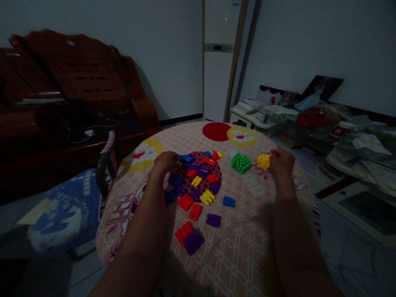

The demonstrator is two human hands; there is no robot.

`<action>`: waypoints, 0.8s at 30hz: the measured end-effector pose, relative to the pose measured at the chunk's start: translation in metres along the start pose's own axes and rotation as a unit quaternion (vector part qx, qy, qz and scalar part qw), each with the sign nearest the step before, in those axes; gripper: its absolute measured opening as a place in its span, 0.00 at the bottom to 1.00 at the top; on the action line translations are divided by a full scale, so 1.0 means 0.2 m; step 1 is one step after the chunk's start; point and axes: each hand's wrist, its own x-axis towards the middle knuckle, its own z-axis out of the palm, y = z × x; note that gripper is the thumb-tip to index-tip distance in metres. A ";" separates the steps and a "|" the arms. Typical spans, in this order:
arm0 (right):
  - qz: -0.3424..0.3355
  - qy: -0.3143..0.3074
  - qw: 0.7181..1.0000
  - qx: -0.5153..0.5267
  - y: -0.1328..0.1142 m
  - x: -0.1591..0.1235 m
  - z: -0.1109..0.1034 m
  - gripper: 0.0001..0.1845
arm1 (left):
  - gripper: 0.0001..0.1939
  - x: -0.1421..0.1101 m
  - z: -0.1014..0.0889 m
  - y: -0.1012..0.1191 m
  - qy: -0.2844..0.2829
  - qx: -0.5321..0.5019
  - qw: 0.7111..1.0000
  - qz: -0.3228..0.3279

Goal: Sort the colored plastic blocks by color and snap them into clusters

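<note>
My left hand (167, 161) reaches to the far left side of a loose spread of plastic toy blocks. Its fingers curl down beside blue blocks (186, 158), and a bit of yellow shows by the fingertips; what they grip is hidden. At the right, my right hand (282, 161) has its fingers bent together against the right edge of a yellow block cluster (263, 161). Left of that stands a green block cluster (241, 163), its pieces packed tightly. Nearer me lie yellow blocks (207, 197), a blue block (229, 201), a purple block (213, 220) and a red block (195, 212).
A patterned cloth covers the round table (238, 251). Red and purple blocks (189, 238) lie together near its front. A chair with a blue cushion (71, 210) stands left, before a wooden bench (77, 78). A cluttered glass-topped cabinet (309, 128) is at the right.
</note>
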 end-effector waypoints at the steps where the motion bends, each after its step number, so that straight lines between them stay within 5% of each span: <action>1: 0.010 0.007 1.000 0.000 -0.02 0.00 -0.01 0.21 | 0.12 0.00 0.01 0.00 -0.001 0.010 1.000 0.001; 8: 0.020 -0.019 0.999 0.039 -0.13 -0.01 -0.04 0.20 | 0.17 0.00 0.04 0.01 -0.006 0.006 1.000 -0.010; 13: 0.010 -0.096 0.981 0.171 -0.31 -0.06 -0.01 0.16 | 0.15 0.01 -0.01 0.04 0.060 -0.096 0.993 0.039; 18: 0.001 -0.276 0.902 0.331 -0.60 -0.21 0.03 0.13 | 0.15 -0.10 -0.04 0.33 0.060 -0.245 0.953 0.166; 24: -0.064 -0.290 0.889 0.348 -0.71 -0.27 0.02 0.11 | 0.08 -0.25 0.07 0.68 0.070 -0.298 0.916 0.261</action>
